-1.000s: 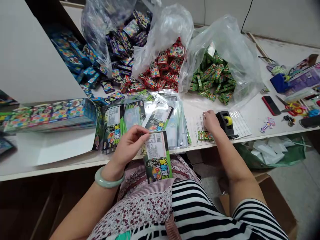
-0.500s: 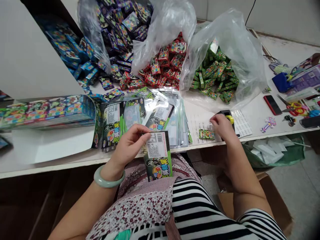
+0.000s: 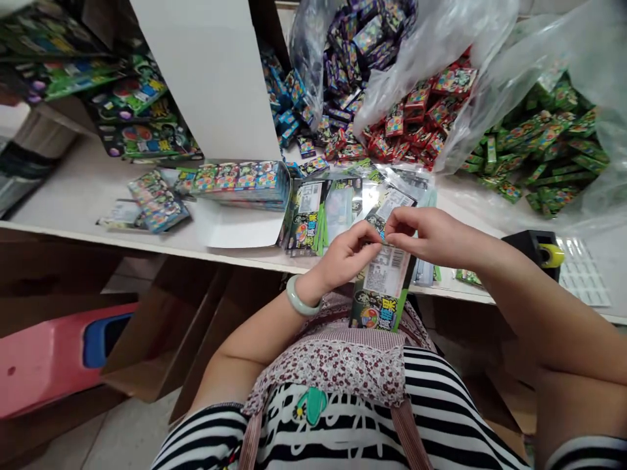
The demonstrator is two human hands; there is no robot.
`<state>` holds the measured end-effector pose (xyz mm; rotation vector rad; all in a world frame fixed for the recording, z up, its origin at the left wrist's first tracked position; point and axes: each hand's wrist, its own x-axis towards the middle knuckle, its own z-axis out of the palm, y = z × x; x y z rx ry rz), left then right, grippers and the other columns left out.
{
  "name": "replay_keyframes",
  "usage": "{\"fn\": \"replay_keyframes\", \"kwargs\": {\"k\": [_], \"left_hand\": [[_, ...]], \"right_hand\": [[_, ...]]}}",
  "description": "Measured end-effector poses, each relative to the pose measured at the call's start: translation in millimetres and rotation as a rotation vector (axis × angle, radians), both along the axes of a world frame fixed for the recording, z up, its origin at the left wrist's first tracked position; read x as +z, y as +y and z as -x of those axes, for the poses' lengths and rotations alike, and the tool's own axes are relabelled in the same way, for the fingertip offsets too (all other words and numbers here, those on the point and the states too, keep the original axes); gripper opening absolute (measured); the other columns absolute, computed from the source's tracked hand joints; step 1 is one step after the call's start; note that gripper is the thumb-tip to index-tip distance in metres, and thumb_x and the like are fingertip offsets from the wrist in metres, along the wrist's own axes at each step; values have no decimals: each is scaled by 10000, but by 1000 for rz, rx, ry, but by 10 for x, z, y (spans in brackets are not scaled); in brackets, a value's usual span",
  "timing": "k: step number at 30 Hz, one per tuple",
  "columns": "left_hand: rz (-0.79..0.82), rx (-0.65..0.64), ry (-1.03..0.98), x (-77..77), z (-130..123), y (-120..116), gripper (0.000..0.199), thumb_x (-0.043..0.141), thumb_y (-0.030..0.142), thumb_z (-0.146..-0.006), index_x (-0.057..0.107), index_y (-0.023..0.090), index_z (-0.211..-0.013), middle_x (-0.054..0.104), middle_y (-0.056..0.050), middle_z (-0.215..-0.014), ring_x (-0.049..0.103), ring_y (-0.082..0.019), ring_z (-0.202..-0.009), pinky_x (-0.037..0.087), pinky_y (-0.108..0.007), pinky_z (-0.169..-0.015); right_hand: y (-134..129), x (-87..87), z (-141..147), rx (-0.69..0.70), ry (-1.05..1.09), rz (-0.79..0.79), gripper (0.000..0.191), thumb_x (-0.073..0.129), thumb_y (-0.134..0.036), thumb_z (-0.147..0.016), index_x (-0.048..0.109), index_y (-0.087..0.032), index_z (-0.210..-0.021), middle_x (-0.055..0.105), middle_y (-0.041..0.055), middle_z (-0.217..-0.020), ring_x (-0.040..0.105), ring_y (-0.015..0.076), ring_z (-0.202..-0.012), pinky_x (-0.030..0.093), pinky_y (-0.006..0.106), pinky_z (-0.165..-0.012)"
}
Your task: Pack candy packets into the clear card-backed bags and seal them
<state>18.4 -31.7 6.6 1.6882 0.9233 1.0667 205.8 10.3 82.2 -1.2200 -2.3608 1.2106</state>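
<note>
My left hand (image 3: 349, 258) pinches the top edge of a flat black-and-green candy pouch (image 3: 381, 297), which hangs in front of the apron over the table's front edge. The pouch has a white barcode label and yellow lettering. My right hand (image 3: 427, 234) is at the same top edge, thumb and fingertips pressed together close to the left fingertips. Whatever lies between the right fingertips is too small to make out. Behind the hands lie more pouches (image 3: 306, 225) in overlapping piles, partly hidden. A small green candy box (image 3: 469, 277) shows beside my right forearm.
A black tape dispenser (image 3: 531, 247) with yellow tape and a label sheet (image 3: 582, 277) are at right. Heaps of purple (image 3: 343, 68), red (image 3: 416, 111) and green (image 3: 553, 143) candy boxes lie behind in plastic bags. An open white carton (image 3: 245, 228) holds stacked boxes at left.
My right hand has come from beside the tape dispenser over to the pouch's top edge. My left hand still holds the pouch. The view has turned left.
</note>
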Motion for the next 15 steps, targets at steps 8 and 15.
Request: {"fn": "replay_keyframes", "kwargs": {"k": [8,15], "left_hand": [[14,25,-49,-51,-9,4,191,633,375,-901,554,204,-868,578,-10,-826,526,-140,-776,450,-303,-719],[31,94,-88,-128,-78,-15,201,668,356,-891,544,204,-850,570,0,-816,536,-127,-777,452,-296,-728]], "right_hand": [[-17,-109,28,-120,-53,1,82,614,-252,-825,588,-234,-749,584,-20,-641,509,149,-603,342,289,-607],[-69,-127,56,-147,-80,-59,73,588,-225,-811,563,-230,-742,635,2,-707,559,166,-655,357,296,-608]]}}
